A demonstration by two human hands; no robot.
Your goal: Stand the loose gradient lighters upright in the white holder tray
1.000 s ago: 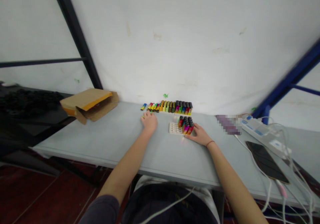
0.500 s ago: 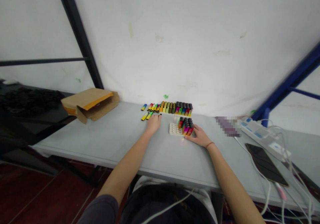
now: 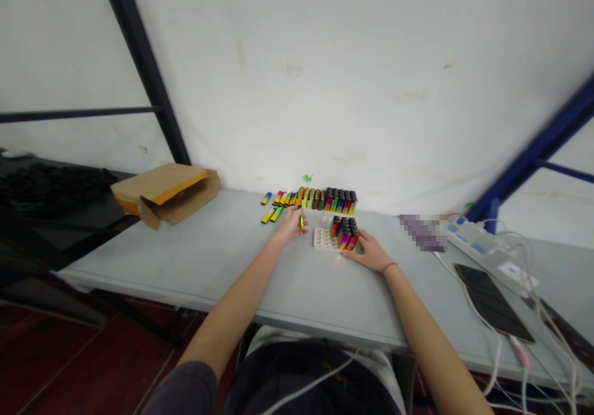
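Note:
Held upright in my left hand (image 3: 290,226) is a yellow-green lighter (image 3: 301,221), just left of a white tray (image 3: 321,240) with round holes. Standing lighters (image 3: 344,232) with black tops fill the right part of this tray, while holes show at its left. My right hand (image 3: 370,252) grips the tray's right end, thumb along the front edge and fingers at the side. Left of my left hand, two yellow-green lighters (image 3: 271,215) lie flat on the table.
Behind, against the wall, stand rows of lighters (image 3: 327,200); more lie flat beside a blue-yellow one (image 3: 266,198). An opened cardboard box (image 3: 162,186) is at the left. A phone (image 3: 494,300), a power strip (image 3: 487,254) and white cables occupy the right side.
My left hand has moved slightly right toward the tray and turned, bringing the lighter upright into view. My right hand stays at the tray.

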